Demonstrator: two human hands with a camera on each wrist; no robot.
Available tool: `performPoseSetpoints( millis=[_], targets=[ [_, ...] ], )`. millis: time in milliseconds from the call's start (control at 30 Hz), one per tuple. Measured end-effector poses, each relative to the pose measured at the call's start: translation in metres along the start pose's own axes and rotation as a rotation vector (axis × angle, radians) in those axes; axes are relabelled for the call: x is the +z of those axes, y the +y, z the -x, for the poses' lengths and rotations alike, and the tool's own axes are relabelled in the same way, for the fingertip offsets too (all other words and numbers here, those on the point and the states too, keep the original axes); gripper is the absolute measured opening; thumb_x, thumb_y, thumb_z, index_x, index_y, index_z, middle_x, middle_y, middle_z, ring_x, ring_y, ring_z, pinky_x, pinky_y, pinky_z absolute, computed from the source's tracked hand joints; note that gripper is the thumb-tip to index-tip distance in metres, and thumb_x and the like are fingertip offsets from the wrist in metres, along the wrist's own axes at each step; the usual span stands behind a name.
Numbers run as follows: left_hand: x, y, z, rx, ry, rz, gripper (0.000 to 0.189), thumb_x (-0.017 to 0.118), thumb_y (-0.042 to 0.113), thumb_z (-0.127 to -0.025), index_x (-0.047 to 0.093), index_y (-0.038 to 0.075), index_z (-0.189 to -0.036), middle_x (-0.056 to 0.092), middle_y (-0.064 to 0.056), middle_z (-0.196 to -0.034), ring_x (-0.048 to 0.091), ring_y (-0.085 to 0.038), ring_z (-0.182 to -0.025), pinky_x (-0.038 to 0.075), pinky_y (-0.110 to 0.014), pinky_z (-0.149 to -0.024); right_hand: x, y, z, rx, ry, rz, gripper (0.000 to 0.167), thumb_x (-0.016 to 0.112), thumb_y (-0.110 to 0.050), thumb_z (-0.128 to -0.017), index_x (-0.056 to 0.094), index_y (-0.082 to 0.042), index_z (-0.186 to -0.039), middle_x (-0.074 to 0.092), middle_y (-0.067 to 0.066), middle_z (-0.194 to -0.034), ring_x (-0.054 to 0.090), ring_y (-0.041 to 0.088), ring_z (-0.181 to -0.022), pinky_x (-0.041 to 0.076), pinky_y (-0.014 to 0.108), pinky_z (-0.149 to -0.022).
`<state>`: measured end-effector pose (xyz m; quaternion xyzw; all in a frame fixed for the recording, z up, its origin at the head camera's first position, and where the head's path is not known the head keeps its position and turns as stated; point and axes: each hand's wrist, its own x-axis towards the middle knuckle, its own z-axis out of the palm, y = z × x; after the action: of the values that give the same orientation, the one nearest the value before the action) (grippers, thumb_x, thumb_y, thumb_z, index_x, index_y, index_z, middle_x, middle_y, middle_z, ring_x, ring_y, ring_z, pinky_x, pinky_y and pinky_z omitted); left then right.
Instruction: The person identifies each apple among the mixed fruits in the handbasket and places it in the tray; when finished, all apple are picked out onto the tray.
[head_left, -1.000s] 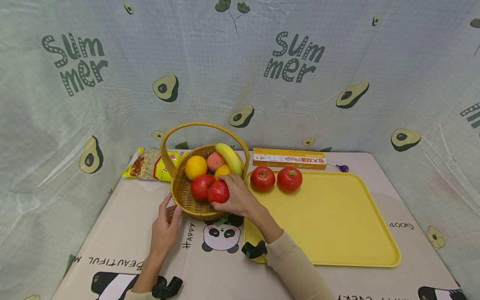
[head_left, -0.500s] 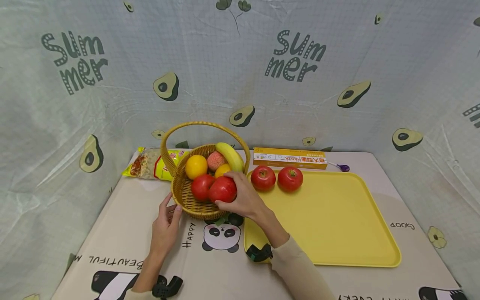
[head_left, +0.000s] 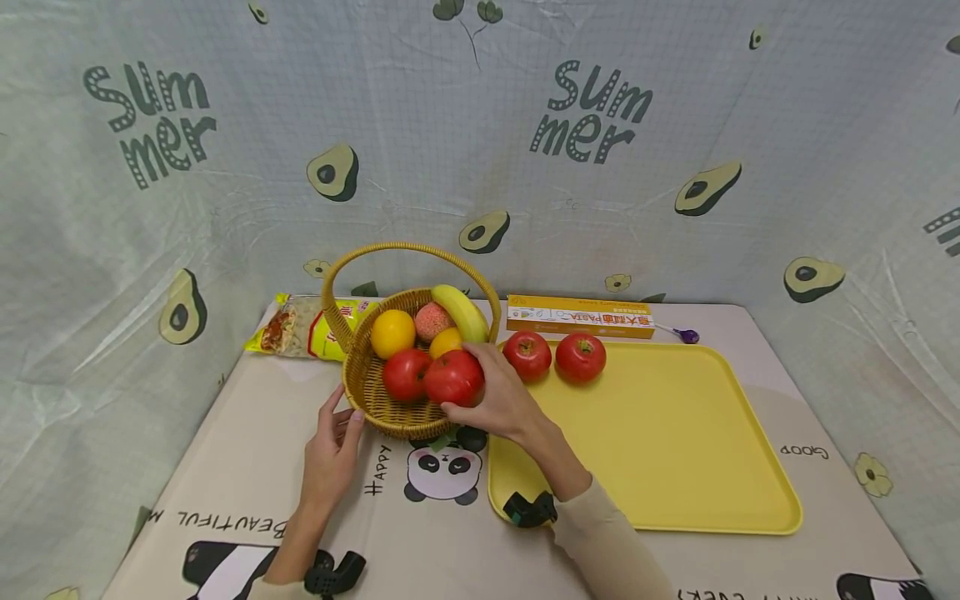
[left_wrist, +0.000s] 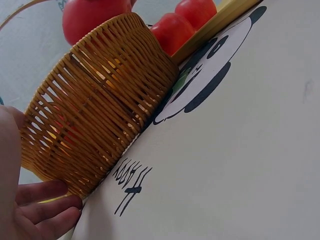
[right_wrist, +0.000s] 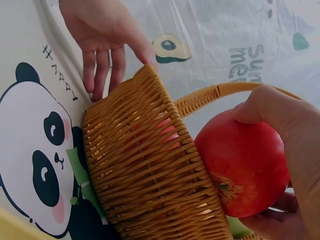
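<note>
My right hand [head_left: 498, 396] grips a red apple [head_left: 454, 378] over the near right rim of the wicker basket [head_left: 408, 429]. In the right wrist view the thumb lies on top of this apple [right_wrist: 240, 160] and fingers curl beneath it. My left hand [head_left: 333, 454] rests against the basket's near left side with its fingers fairly straight. The left wrist view shows those fingers [left_wrist: 47, 202] low by the wicker wall. Inside the basket are another red apple [head_left: 406, 375], an orange [head_left: 392, 334], a second orange fruit [head_left: 446, 342], a pinkish rough round fruit [head_left: 432, 322] and a banana [head_left: 461, 312].
A yellow tray [head_left: 652, 442] lies right of the basket, with two red apples [head_left: 527, 356] at its far left corner. Behind stand a pasta box [head_left: 579, 317], a purple-tipped utensil [head_left: 686, 336] and a yellow food packet [head_left: 300, 329]. The basket's tall handle [head_left: 408, 246] arches up.
My right hand has drawn slightly right with the apple, lifting it from beside the other apple toward the basket's rim. The left hand has stayed in place.
</note>
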<state>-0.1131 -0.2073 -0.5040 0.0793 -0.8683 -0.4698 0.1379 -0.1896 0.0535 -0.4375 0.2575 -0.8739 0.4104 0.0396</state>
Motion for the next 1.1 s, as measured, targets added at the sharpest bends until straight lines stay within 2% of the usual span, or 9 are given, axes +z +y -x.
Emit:
performPoseSetpoints(
  millis=[133,400,600,733,967,1033,1100],
  targets=[
    [0.000,0.000,0.000,0.000,0.000,-0.004,0.056,0.045,0.036,-0.107,0.027,0.023,-0.159,0.066,-0.021,-0.130,0.068,-0.035,-0.111,0.053,-0.054,-0.098,-0.005,0.000,0.002,0.015,-0.019,0.001,0.085,0.078,-0.040,-0.074,0.045,-0.010,-0.146,0.049,0.009,-0.139,0.054,0.027,-0.123,0.055,0.050,-0.099],
    [0.000,0.000,0.000,-0.003,0.004,-0.012,0.056,0.047,0.035,-0.106,0.029,0.022,-0.158,0.067,-0.021,-0.129,0.069,-0.034,-0.110,0.055,-0.036,-0.094,-0.012,0.001,0.006,0.033,-0.054,0.021,0.085,0.080,-0.041,-0.074,0.044,-0.012,-0.145,0.046,0.009,-0.142,0.052,0.027,-0.127,0.053,0.049,-0.102],
    [-0.001,0.000,-0.001,-0.002,0.005,-0.007,0.056,0.047,0.035,-0.106,0.030,0.021,-0.158,0.067,-0.021,-0.129,0.069,-0.035,-0.109,0.055,-0.031,-0.093,-0.017,0.001,0.008,0.028,-0.080,0.000,0.089,0.081,-0.038,-0.073,0.040,-0.009,-0.147,0.050,0.009,-0.140,0.054,0.026,-0.125,0.053,0.049,-0.102],
    [0.000,0.000,-0.001,-0.001,0.006,-0.011,0.056,0.047,0.035,-0.106,0.030,0.021,-0.158,0.066,-0.022,-0.129,0.069,-0.035,-0.109,0.055,-0.034,-0.093,-0.020,0.001,0.010,0.030,-0.100,-0.010,0.091,0.080,-0.037,-0.073,0.038,-0.009,-0.149,0.051,0.009,-0.141,0.053,0.027,-0.126,0.052,0.050,-0.103],
    [0.000,0.001,0.000,0.001,0.004,-0.006,0.056,0.046,0.035,-0.107,0.029,0.019,-0.158,0.066,-0.023,-0.129,0.069,-0.036,-0.110,0.054,-0.052,-0.096,-0.024,0.001,0.011,0.003,-0.123,0.027,0.090,0.079,-0.039,-0.074,0.038,-0.010,-0.149,0.048,0.007,-0.142,0.053,0.025,-0.127,0.051,0.050,-0.105],
    [0.000,0.001,0.000,0.002,0.002,-0.004,0.056,0.046,0.035,-0.107,0.029,0.020,-0.158,0.066,-0.023,-0.130,0.068,-0.036,-0.111,0.054,-0.052,-0.096,-0.024,0.001,0.011,0.000,-0.124,0.033,0.089,0.080,-0.039,-0.074,0.039,-0.011,-0.149,0.047,0.007,-0.142,0.052,0.025,-0.127,0.051,0.050,-0.105],
    [0.000,0.001,0.000,0.001,0.002,-0.007,0.056,0.046,0.035,-0.107,0.029,0.020,-0.158,0.066,-0.022,-0.130,0.069,-0.036,-0.111,0.055,-0.048,-0.096,-0.025,0.001,0.011,0.004,-0.129,0.032,0.088,0.080,-0.039,-0.075,0.039,-0.011,-0.148,0.048,0.007,-0.141,0.052,0.025,-0.128,0.050,0.050,-0.106]
  ],
)
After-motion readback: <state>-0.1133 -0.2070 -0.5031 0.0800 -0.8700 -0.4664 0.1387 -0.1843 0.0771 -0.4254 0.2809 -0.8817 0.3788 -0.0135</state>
